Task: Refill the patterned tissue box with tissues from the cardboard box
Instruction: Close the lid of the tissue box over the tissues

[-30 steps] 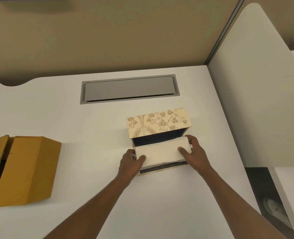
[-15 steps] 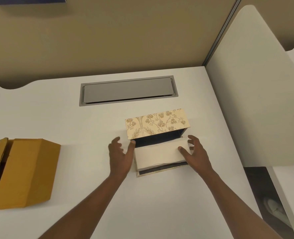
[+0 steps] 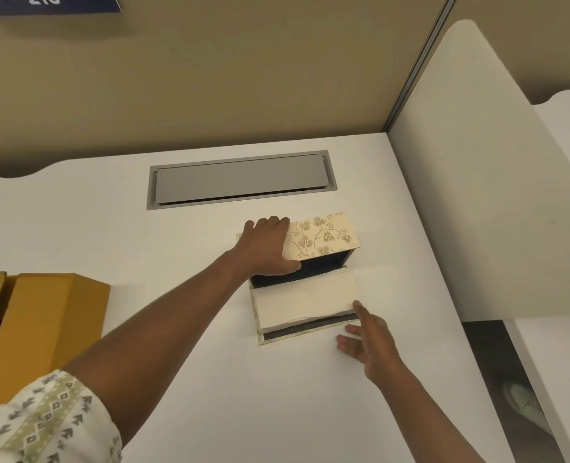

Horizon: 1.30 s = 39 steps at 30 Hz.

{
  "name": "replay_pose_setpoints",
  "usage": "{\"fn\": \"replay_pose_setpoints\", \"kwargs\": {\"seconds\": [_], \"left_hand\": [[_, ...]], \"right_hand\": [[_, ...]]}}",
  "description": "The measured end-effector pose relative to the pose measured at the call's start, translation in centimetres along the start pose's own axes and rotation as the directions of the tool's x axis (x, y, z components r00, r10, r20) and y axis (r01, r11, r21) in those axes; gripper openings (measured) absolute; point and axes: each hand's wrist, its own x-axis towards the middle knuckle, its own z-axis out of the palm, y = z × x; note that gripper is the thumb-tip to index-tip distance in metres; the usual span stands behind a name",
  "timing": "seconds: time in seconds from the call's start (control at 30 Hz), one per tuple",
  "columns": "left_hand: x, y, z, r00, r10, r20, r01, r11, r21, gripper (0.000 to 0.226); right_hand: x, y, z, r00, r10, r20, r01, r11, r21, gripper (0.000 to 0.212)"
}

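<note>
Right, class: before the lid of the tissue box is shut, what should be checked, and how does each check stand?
1. Tissues in the box: ok.
2. Left hand grips the lid: ok.
3. Right hand clear of the opening: cannot tell; a fingertip is at the tissues' corner.
4. Tissues sit below the rim: cannot tell.
5. Cardboard box out of the way: ok, apart on the left.

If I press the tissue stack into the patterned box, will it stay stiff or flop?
Likely soft and compressible: the tissue stack lies slanted in the patterned box, not flat. Probably light; layered sheets showing at its near edge may shift or catch.
</note>
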Motion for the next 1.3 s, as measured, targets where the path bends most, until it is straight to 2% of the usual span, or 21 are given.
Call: {"fn": "replay_pose_setpoints", "kwargs": {"seconds": [0.1, 0.3, 0.53, 0.67, 0.77, 0.87, 0.97, 1.17, 1.3], "left_hand": [[0.2, 0.4, -0.2, 1.000, 0.014, 0.006, -0.014, 1.000, -0.023, 0.078], [-0.8, 0.9, 0.6, 0.997, 0.038, -0.070, -0.038, 0.999, 0.007, 0.076], [-3.7, 3.1, 2.1, 0.977, 0.114, -0.180, -0.094, 0.989, 0.117, 0.084], [-5.5, 4.4, 3.6, 0.965, 0.156, -0.211, -0.119, 0.977, 0.178, 0.082], [-6.6, 4.9, 4.6, 0.959, 0.169, -0.227, -0.127, 0.974, 0.189, 0.077], [-7.4, 5.4, 5.3, 0.956, 0.178, -0.232, -0.132, 0.971, 0.202, 0.070], [-7.2, 5.6, 5.2, 0.958, 0.163, -0.236, -0.116, 0.973, 0.198, 0.070], [-5.5, 4.7, 3.7, 0.971, 0.145, -0.189, -0.111, 0.977, 0.182, 0.083], [-5.2, 4.5, 3.2, 0.975, 0.146, -0.166, -0.114, 0.975, 0.189, 0.085]], "right_hand": [[-0.7, 0.5, 0.7, 0.999, 0.029, 0.045, -0.032, 0.997, 0.072, 0.064], [-0.8, 0.9, 1.3, 1.000, 0.013, 0.008, -0.014, 0.987, 0.162, 0.072], [-1.1, 0.7, 1.8, 1.000, -0.012, 0.028, 0.005, 0.975, 0.222, 0.052], [-1.0, 0.9, 2.3, 0.999, -0.029, 0.044, 0.016, 0.961, 0.275, 0.049], [-1.1, 1.2, 2.0, 0.999, 0.002, 0.055, -0.022, 0.927, 0.374, 0.042], [-1.4, 1.4, 1.7, 0.995, 0.056, 0.085, -0.090, 0.878, 0.469, 0.043], [-1.6, 1.8, 2.0, 0.996, 0.030, 0.087, -0.066, 0.890, 0.452, 0.045], [-1.6, 2.2, 2.8, 1.000, -0.013, -0.001, 0.012, 0.926, 0.377, 0.052], [-1.6, 1.8, 3.0, 0.992, -0.110, -0.066, 0.124, 0.954, 0.272, 0.052]]}}
